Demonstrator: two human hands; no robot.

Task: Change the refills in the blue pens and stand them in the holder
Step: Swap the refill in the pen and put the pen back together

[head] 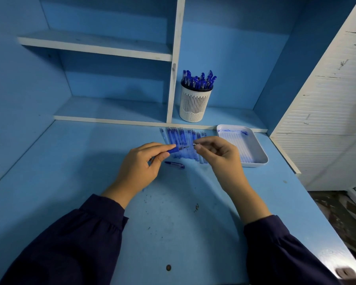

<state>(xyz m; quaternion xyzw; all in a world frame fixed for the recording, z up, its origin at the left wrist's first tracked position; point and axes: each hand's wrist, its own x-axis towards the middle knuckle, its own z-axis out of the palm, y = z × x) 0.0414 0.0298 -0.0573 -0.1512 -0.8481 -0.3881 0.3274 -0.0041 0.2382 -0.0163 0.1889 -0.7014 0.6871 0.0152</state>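
My left hand grips a blue pen barrel by its rubber grip, tip pointing right. My right hand pinches a small metal tip piece just off the barrel's end. Below my hands a blue pen cap lies on the desk. Behind my hands a row of blue pens lies side by side. A white slotted holder stands on the low shelf with several blue pens upright in it.
A white tray with clear refills and blue ink stains sits to the right of the row. White shelves and a vertical divider rise behind. The blue desk ends at the right edge beside a white slatted panel.
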